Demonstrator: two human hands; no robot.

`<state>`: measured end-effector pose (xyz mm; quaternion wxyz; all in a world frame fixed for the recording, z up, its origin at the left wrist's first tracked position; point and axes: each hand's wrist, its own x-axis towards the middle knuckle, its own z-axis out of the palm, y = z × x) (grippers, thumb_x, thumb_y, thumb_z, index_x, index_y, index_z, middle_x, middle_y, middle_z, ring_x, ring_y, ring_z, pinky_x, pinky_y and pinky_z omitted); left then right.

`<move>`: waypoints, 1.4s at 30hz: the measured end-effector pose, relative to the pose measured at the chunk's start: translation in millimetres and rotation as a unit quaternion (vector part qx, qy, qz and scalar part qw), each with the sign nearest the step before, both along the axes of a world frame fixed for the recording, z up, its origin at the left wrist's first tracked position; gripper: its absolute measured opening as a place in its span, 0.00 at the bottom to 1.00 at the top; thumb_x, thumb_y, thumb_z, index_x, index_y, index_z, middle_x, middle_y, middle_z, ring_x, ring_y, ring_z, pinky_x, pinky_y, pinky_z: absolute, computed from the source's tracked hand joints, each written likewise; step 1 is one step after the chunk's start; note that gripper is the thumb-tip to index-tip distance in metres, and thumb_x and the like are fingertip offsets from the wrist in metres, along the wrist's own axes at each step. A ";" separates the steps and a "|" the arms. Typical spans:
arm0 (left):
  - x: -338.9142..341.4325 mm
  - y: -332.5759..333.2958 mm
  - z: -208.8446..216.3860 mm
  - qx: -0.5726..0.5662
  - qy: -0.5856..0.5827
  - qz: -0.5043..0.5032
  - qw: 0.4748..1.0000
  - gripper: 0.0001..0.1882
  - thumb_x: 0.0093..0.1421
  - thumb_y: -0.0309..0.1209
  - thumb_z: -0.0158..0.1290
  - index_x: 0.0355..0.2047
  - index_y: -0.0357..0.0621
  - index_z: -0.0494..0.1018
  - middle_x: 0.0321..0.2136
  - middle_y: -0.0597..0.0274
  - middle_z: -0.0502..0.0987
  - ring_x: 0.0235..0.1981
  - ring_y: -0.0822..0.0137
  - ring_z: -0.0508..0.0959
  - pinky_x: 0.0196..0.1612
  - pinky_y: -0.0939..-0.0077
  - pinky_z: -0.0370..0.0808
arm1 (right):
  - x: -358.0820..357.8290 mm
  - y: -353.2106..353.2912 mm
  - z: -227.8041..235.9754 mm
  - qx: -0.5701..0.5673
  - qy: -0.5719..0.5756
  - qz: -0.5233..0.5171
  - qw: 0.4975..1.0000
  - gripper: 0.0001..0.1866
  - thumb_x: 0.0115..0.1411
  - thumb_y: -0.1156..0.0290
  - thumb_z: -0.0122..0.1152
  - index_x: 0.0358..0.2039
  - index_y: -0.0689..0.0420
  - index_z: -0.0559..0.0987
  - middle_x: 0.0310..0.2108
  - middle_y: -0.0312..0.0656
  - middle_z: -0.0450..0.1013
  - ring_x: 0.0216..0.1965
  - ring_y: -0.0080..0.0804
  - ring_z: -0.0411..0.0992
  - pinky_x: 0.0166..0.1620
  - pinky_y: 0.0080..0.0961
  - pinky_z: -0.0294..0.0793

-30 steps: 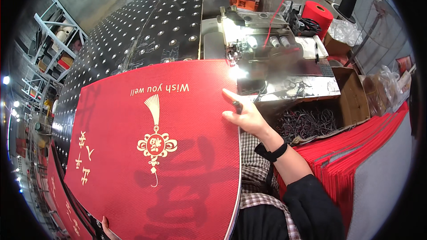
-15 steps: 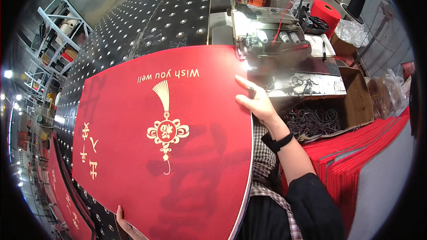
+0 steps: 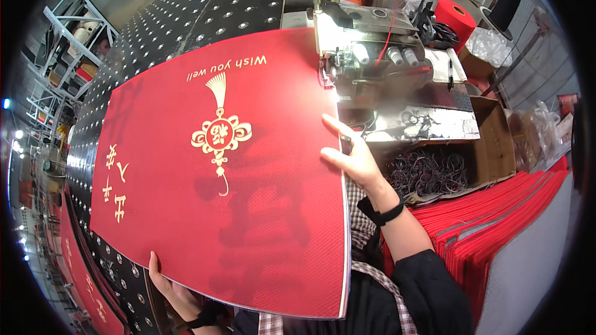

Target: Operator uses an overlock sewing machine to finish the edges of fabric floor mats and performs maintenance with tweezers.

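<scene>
A large red mat (image 3: 279,167) with gold printed lettering and a gold tasselled knot ornament spreads in front of me, dark smudged shapes showing on its surface. Its far right corner lies at the needle area of a lit sewing machine (image 3: 372,49). My right hand (image 3: 355,160) grips the mat's right edge, two digits on top and the others hidden at or below the edge. At the near left edge, my left hand (image 3: 164,278) holds the mat with a finger or thumb on top; its remaining fingers are mostly hidden underneath.
A black table studded with metal balls (image 3: 230,12) lies under and beyond the mat. Right of me stand a stack of red, grey-backed mats (image 3: 478,223) and a cardboard box (image 3: 496,142) of dark trimmings. Thread cones, including a red one (image 3: 454,22), are behind the machine. More mats (image 3: 87,267) lie at left.
The mat has slid away from me along the machine, so its near edge now shows. Both hands have stayed on it, and the left has come further into view.
</scene>
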<state>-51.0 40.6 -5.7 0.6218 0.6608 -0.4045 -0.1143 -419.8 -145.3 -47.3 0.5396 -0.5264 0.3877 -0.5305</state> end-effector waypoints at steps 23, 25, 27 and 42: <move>74.5 -207.2 11.0 0.039 0.461 -0.060 0.884 0.17 0.60 0.26 0.45 0.50 0.36 0.65 0.48 0.51 0.72 0.49 0.55 0.73 0.52 0.58 0.72 | -1.1 -7.3 19.9 0.063 -0.062 0.029 0.996 0.46 0.43 0.82 0.68 0.63 0.62 0.56 0.63 0.47 0.54 0.63 0.32 0.53 0.63 0.29 0.54; 65.9 -230.0 12.8 0.041 0.453 -0.050 0.889 0.17 0.60 0.26 0.45 0.50 0.36 0.65 0.48 0.51 0.72 0.49 0.55 0.73 0.53 0.57 0.72 | -1.2 -10.1 23.7 0.098 -0.128 0.026 0.987 0.45 0.44 0.82 0.67 0.63 0.62 0.56 0.63 0.47 0.54 0.63 0.32 0.52 0.61 0.27 0.57; 60.3 -249.6 14.8 0.041 0.443 -0.037 0.895 0.17 0.60 0.26 0.44 0.50 0.36 0.65 0.48 0.51 0.71 0.50 0.55 0.72 0.53 0.57 0.71 | -4.2 -14.3 22.0 0.095 -0.122 0.010 0.988 0.44 0.45 0.82 0.67 0.62 0.62 0.56 0.62 0.47 0.55 0.59 0.30 0.58 0.57 0.25 0.63; 47.4 -385.0 5.7 0.082 0.408 -0.049 0.908 0.16 0.60 0.23 0.40 0.49 0.39 0.65 0.46 0.53 0.72 0.48 0.55 0.73 0.52 0.54 0.70 | 4.0 -42.4 8.1 0.045 -0.041 -0.156 0.986 0.14 0.59 0.77 0.56 0.46 0.64 0.76 0.25 0.35 0.74 0.18 0.13 0.66 0.23 0.12 0.66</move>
